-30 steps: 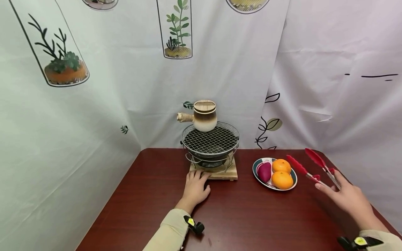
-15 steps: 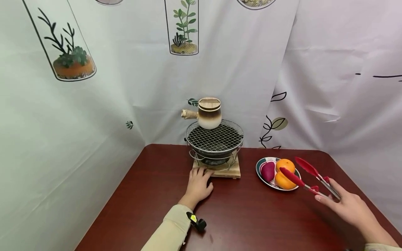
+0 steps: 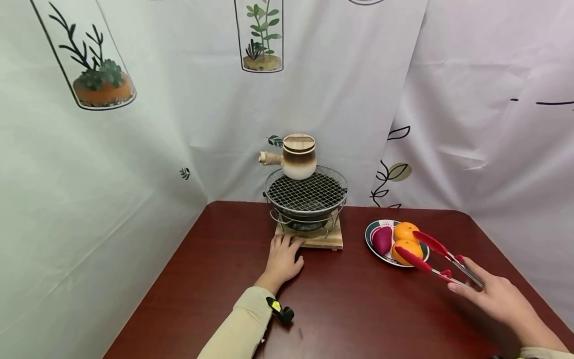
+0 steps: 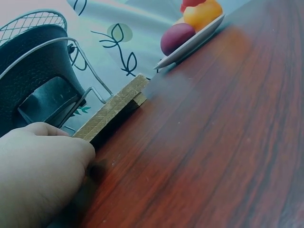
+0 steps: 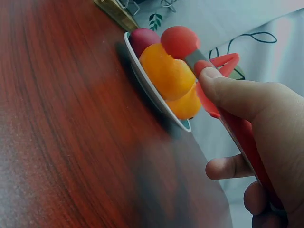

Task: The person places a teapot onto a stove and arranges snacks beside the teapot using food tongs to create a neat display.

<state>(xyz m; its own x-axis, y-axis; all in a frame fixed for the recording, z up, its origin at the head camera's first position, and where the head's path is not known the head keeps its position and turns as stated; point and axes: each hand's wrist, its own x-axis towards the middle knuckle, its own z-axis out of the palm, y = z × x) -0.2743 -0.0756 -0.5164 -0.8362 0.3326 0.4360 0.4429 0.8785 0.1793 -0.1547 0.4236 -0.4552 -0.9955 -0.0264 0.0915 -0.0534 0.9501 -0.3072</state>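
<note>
My right hand [image 3: 498,294] holds a pair of red-tipped tongs [image 3: 410,258], their arms spread apart. The tong heads reach over the right side of a plate [image 3: 369,241] and overlap two oranges [image 5: 166,71] in the head view. A smooth purple oval item [image 3: 382,241] lies beside the oranges. My left hand [image 3: 281,262] rests with its fingers at the near left corner of a wooden board [image 3: 323,242], thumb held out to the side. On that board stands a round grill [image 3: 309,194] with a wire mesh top.
A small brown-and-white pot [image 3: 299,163] with a wooden lid and side handle sits on the back of the mesh. A dark red-brown table [image 3: 341,299] bears everything. White printed cloth [image 3: 224,114] hangs behind and at the sides.
The tongs have moved left with my right hand, from right of the plate to over the oranges. My left hand stays at the board. The head view has shifted slightly.
</note>
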